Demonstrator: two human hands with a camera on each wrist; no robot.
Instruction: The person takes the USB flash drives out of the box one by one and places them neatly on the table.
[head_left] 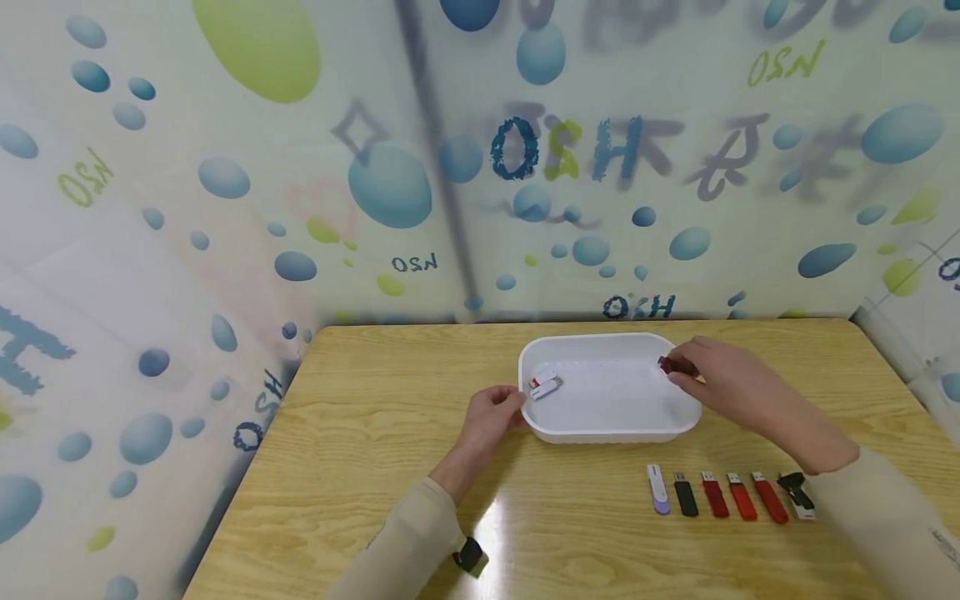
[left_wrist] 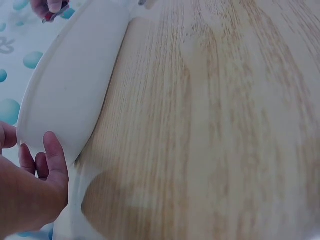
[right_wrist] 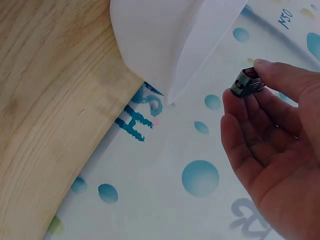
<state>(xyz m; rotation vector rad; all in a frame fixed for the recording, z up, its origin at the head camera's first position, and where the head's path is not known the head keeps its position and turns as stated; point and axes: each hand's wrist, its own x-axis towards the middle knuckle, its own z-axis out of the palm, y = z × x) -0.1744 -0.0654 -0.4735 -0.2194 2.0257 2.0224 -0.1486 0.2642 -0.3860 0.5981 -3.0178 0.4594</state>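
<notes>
My left hand [head_left: 486, 418] grips the left end of a white plastic tray [head_left: 607, 436] by its rim; in the left wrist view its fingers [left_wrist: 56, 157] lie against the tray's outer wall. Over the tray's right end, my right hand [head_left: 723, 379] pinches a USB flash drive [right_wrist: 243, 84] between thumb and fingertips. Its metal plug points away from the palm, and a bit of dark red shows; the fingers hide the remainder. Inside the tray, at the left, lie a white USB flash drive [head_left: 545, 389] and a white-and-red one [head_left: 536, 382], close together.
Several USB flash drives form a row in front of the tray: white-purple [head_left: 657, 489], black [head_left: 686, 495], dark red [head_left: 716, 495], red ones [head_left: 742, 497], and one with a black strap [head_left: 799, 493] near the right sleeve. The wooden table [head_left: 390, 417] meets a patterned curtain [head_left: 465, 242] behind.
</notes>
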